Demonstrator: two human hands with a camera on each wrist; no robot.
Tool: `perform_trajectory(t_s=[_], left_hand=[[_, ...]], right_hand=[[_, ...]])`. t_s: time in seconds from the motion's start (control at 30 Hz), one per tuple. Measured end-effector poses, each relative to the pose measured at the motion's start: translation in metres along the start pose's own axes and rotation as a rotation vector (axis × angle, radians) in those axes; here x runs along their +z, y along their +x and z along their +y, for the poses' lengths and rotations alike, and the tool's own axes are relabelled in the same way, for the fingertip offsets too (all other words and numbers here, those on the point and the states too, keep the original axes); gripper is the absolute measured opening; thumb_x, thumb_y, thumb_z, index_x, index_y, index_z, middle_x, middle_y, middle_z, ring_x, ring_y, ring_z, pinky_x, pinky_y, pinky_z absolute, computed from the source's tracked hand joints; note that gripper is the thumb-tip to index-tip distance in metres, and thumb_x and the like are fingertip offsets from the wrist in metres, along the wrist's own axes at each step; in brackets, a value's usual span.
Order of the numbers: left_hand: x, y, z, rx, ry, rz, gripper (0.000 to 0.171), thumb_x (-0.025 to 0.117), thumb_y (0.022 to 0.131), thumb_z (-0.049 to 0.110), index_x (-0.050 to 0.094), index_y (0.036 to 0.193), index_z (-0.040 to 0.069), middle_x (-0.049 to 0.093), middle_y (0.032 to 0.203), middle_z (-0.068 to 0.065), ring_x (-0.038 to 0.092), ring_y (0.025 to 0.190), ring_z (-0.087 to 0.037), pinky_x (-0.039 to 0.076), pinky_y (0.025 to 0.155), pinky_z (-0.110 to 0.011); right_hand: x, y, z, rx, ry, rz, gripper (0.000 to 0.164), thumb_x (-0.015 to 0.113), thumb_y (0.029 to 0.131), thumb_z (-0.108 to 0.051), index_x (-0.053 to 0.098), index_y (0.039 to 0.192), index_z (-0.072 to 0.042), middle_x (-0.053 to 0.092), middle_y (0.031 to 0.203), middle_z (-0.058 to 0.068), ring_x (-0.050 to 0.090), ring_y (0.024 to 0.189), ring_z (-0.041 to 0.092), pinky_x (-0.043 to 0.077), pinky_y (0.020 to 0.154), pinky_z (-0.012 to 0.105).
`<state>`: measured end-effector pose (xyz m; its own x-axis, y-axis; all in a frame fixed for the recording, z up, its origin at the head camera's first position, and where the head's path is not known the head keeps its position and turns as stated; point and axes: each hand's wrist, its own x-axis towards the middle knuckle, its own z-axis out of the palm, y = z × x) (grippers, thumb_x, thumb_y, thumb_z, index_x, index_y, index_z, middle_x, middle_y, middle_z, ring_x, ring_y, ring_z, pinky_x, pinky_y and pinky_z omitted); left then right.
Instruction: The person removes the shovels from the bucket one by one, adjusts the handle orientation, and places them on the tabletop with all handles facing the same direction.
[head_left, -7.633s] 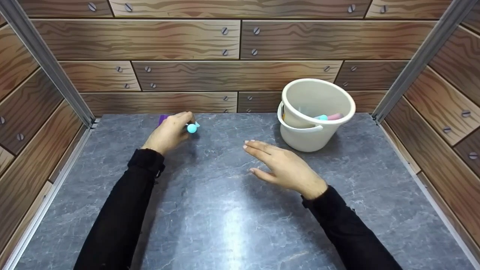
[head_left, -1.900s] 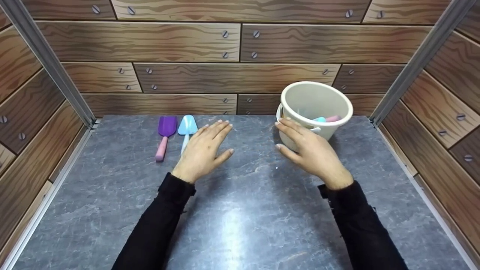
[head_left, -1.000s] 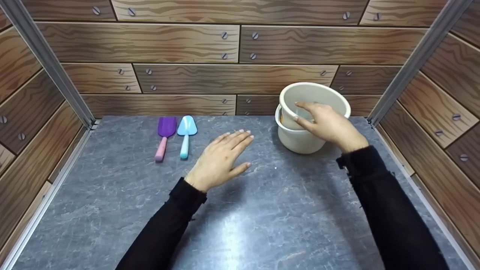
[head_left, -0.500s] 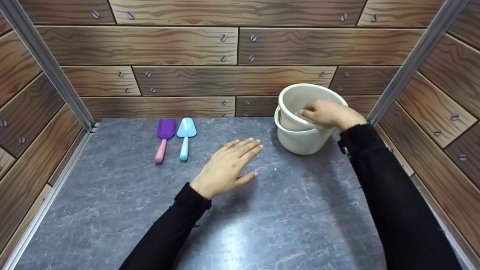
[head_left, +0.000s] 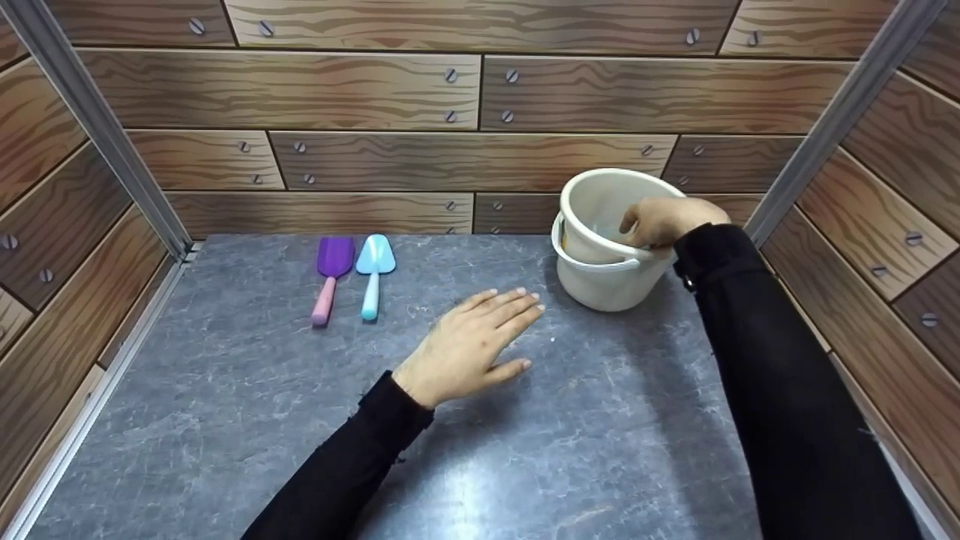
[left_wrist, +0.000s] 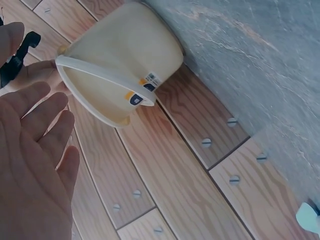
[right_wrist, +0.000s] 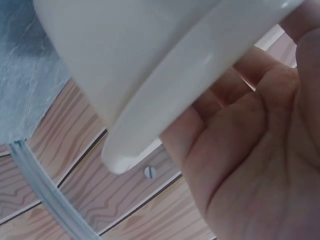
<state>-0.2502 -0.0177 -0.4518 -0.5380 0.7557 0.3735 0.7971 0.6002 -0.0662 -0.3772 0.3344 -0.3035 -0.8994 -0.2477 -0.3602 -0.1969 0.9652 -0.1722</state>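
A cream bucket with a white handle stands at the back right of the table. My right hand reaches over its rim, fingers down inside it. The bucket wall hides the fingertips and whatever they touch, also in the right wrist view. My left hand hovers over the table with straight fingers and nothing in it. Behind it to the left, two toy shovels lie side by side: a purple one with a pink handle, and a light blue one with a turquoise handle.
Wood-patterned panels close off the back and both sides of the grey marbled table. Metal profiles run up the corners. In the left wrist view, the bucket's outer side bears a small label.
Both shovels have come to lie on the table, let go by my left hand, which has drawn back toward the middle. My right hand has moved from beside the bucket into it.
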Motion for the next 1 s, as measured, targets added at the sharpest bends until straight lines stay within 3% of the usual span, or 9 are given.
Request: perform_trajectory(t_s=[0.27, 0.57, 0.83, 1.0], left_hand=[[0.001, 0.000, 0.001, 0.020, 0.017, 0.018, 0.077, 0.066, 0.118, 0.057, 0.048, 0.180, 0.015, 0.056, 0.184, -0.005, 0.050, 0.174, -0.024, 0.038, 0.148, -0.047], [0.001, -0.001, -0.001, 0.007, -0.001, 0.013, 0.076, 0.064, 0.118, 0.058, 0.049, 0.180, 0.015, 0.054, 0.185, -0.004, 0.049, 0.175, -0.025, 0.037, 0.148, -0.048], [0.002, -0.001, -0.004, 0.005, -0.020, 0.017, 0.075, 0.065, 0.118, 0.056, 0.050, 0.179, 0.014, 0.055, 0.184, -0.005, 0.050, 0.174, -0.026, 0.038, 0.148, -0.049], [0.001, -0.001, -0.004, -0.001, -0.008, 0.006, 0.076, 0.066, 0.118, 0.056, 0.050, 0.179, 0.015, 0.053, 0.185, -0.003, 0.048, 0.176, -0.024, 0.036, 0.149, -0.048]], right_hand=[[0.000, -0.006, -0.002, 0.063, -0.041, 0.029, 0.067, 0.085, 0.090, -0.029, 0.074, 0.151, -0.002, 0.079, 0.117, 0.017, 0.066, 0.109, 0.037, 0.050, 0.084, 0.037], [0.002, -0.007, -0.008, 0.061, -0.074, 0.041, 0.058, 0.078, 0.088, -0.017, 0.078, 0.144, -0.001, 0.075, 0.094, 0.008, 0.064, 0.095, 0.033, 0.048, 0.074, 0.035], [0.007, -0.007, -0.008, 0.046, -0.088, 0.095, 0.046, 0.079, 0.088, -0.018, 0.087, 0.132, -0.007, 0.082, 0.105, 0.013, 0.066, 0.098, 0.037, 0.050, 0.077, 0.040], [0.013, 0.001, -0.005, 0.002, -0.076, 0.134, 0.042, 0.076, 0.089, -0.012, 0.087, 0.128, -0.002, 0.084, 0.113, 0.020, 0.068, 0.097, 0.035, 0.053, 0.075, 0.037]])
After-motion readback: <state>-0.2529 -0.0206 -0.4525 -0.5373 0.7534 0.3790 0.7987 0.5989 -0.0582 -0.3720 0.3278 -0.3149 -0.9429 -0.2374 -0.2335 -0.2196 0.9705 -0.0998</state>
